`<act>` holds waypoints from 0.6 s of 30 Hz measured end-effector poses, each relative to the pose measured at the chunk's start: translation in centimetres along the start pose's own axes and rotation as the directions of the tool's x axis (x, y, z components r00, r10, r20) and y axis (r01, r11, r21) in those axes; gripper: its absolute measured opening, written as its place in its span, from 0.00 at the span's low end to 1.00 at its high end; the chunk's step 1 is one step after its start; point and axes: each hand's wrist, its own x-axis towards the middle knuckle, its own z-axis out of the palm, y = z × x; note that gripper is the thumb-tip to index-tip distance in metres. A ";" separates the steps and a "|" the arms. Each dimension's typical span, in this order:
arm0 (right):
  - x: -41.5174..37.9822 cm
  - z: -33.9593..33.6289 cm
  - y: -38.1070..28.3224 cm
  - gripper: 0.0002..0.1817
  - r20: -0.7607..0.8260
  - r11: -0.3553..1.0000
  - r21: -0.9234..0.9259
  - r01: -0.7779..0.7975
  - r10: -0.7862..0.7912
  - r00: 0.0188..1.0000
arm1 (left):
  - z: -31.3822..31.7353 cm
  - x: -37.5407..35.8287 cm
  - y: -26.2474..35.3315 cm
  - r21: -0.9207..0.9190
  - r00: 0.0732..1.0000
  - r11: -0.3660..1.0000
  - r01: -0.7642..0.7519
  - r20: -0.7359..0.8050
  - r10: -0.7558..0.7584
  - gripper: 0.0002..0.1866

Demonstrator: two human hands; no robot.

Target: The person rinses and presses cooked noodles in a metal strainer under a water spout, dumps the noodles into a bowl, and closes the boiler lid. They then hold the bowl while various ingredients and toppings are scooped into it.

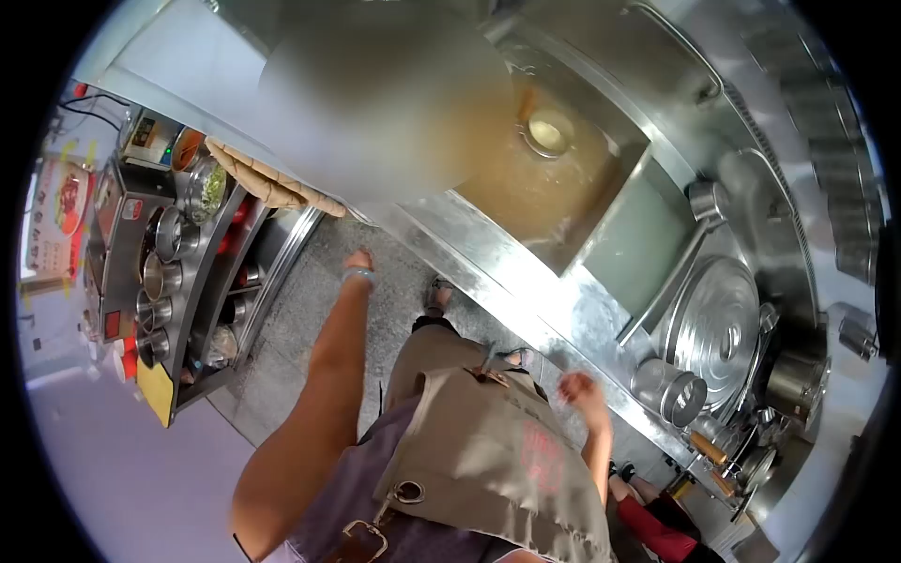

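My left hand (pixel 358 260) hangs over the grey floor, between the shelf unit and the steel counter, with a light blue band at the wrist. Its fingers point away and are mostly hidden. Near the counter's front edge, my right hand (pixel 584 389) hangs low beside my brown apron (pixel 469 432). Blur smears its fingers, and no object shows in it. Neither hand visibly touches anything. Beyond the counter (pixel 507 300), a round strainer (pixel 549 131) with pale contents sits in a basin of brownish liquid (pixel 535 211).
Cloudy liquid (pixel 638 239) fills a neighbouring basin. A ladle (pixel 709 202), a large metal lid (pixel 718 324) and a glass jar (pixel 671 394) lie on the right. Metal containers (pixel 161 275) line the left shelf. Another person's legs (pixel 652 525) show lower right. A blurred patch hides the top centre.
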 end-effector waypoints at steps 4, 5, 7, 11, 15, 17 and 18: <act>11.0 3.2 -14.2 0.12 -0.152 0.960 0.065 0.271 -0.259 0.954 | 0.3 5.2 2.4 -0.670 0.996 0.737 0.085 0.033 -0.084 0.25; 13.6 4.0 -17.5 0.15 -0.200 0.963 0.184 0.195 -0.158 0.967 | 1.3 4.8 3.0 -0.737 0.982 0.651 0.181 0.173 -0.076 0.25; 19.0 5.2 -22.6 0.18 -0.131 0.894 0.407 0.184 -0.143 0.981 | 2.8 4.6 2.8 -0.737 0.981 0.650 0.185 0.172 -0.085 0.23; 28.0 9.4 -30.5 0.22 -0.082 0.704 0.681 0.200 -0.199 0.977 | 1.2 5.3 1.2 -0.766 0.977 0.613 0.194 0.205 -0.054 0.43; 33.8 12.6 -36.2 0.21 -0.093 0.533 0.827 0.179 -0.183 0.979 | 0.7 6.2 0.7 -0.739 0.937 0.629 0.240 0.346 0.050 0.44; 35.7 12.6 -37.9 0.17 -0.038 0.449 0.890 0.083 -0.108 0.993 | 0.4 5.1 1.0 -0.534 0.978 0.836 0.126 0.210 -0.014 0.46; 36.0 12.8 -38.8 0.13 -0.036 0.404 0.911 0.085 -0.126 0.991 | -0.1 5.2 0.5 -0.548 0.979 0.829 0.110 0.205 0.005 0.46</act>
